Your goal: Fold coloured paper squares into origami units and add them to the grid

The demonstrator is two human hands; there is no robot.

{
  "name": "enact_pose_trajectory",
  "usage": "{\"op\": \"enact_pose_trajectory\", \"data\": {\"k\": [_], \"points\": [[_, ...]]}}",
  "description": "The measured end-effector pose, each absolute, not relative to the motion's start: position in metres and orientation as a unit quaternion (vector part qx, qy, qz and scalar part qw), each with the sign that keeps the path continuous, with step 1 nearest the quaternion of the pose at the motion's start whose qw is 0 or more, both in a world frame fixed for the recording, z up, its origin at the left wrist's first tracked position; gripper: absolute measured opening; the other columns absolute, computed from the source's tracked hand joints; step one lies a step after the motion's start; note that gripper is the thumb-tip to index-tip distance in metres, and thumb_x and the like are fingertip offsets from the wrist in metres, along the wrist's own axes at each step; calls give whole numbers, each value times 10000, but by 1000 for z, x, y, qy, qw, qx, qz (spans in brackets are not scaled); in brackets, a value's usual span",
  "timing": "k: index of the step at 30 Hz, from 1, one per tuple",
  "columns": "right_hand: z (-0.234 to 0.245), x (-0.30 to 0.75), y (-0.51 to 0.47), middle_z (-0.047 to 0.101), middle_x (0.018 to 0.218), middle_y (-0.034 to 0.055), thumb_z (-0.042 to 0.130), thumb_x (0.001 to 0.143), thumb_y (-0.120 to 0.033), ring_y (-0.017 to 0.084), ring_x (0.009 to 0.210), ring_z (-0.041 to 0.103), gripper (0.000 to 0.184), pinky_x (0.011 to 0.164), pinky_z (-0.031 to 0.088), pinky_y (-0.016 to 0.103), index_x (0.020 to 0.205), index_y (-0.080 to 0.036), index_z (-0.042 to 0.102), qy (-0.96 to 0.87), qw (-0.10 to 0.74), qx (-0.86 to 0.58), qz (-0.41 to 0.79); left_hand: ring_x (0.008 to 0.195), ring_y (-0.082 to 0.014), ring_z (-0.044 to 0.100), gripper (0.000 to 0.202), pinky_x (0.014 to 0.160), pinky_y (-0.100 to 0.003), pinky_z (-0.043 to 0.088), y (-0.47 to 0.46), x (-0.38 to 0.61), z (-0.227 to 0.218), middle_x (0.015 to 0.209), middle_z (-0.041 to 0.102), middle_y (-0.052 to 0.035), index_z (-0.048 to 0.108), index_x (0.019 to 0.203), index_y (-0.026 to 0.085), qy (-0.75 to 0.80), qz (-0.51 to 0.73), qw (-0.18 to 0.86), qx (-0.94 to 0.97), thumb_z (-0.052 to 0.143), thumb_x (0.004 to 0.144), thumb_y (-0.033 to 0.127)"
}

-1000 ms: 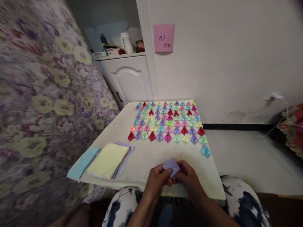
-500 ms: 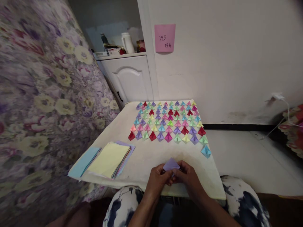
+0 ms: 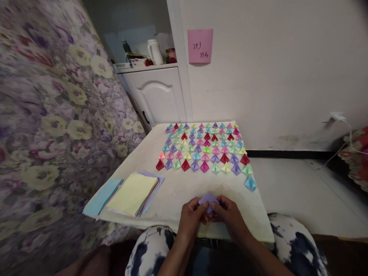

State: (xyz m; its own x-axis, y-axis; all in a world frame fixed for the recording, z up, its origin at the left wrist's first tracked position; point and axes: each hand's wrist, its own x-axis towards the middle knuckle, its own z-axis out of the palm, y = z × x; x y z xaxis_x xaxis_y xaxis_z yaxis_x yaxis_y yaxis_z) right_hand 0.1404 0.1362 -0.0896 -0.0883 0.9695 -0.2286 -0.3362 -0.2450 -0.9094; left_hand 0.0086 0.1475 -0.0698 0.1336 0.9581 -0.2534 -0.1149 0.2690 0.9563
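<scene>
A small piece of folded purple paper [image 3: 209,197] is pinched between my two hands, just above the front part of the table. My left hand [image 3: 192,214] grips its left side, thumb on top and fingers underneath. On the right side, my right hand [image 3: 227,212] holds it the same way, its thumb close to the left one. The paper's pointed upper corner faces away from me; its lower part is covered by my thumbs and fingers. Beyond my hands, a folded blue paper piece [image 3: 250,184] lies near the table's right edge.
Several rows of colourful folded paper pieces [image 3: 204,166] cover the far part of the cream-covered table [image 3: 178,199]. At the left lie a stack of yellow-topped paper sheets [image 3: 132,193] and a blue paper stack [image 3: 102,197]. A floral curtain [image 3: 71,115] hangs beside the table.
My thumbs have shifted slightly on the purple paper, the left one now more upright on its middle. The table's other contents have stayed where they were.
</scene>
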Motion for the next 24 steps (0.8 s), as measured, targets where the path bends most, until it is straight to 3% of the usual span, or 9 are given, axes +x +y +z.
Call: {"op": "enact_pose_trajectory", "data": {"k": [9, 15, 24], "points": [[-88, 143, 138, 627, 557, -18, 665, 696, -409, 146, 541, 592, 264, 549, 483, 263, 695, -172, 548, -354, 500, -453, 648, 389, -87, 488, 323, 418, -184, 359, 147, 7, -70, 440, 592, -6, 571, 616, 131, 493, 430, 642, 400, 594, 742, 427], [-87, 142, 138, 625, 547, -19, 687, 667, -427, 132, 515, 590, 302, 541, 479, 245, 689, -167, 536, -364, 506, -456, 635, 358, -74, 448, 237, 390, -179, 343, 147, 10, -77, 415, 544, 39, 587, 653, 126, 497, 433, 625, 417, 702, 641, 333], [-87, 140, 138, 612, 577, -24, 709, 657, -378, 123, 526, 597, 295, 546, 486, 242, 694, -168, 505, -355, 515, -455, 633, 392, -61, 435, 212, 395, -167, 295, 145, 13, -78, 468, 557, 27, 608, 675, 123, 500, 453, 637, 373, 680, 658, 322]]}}
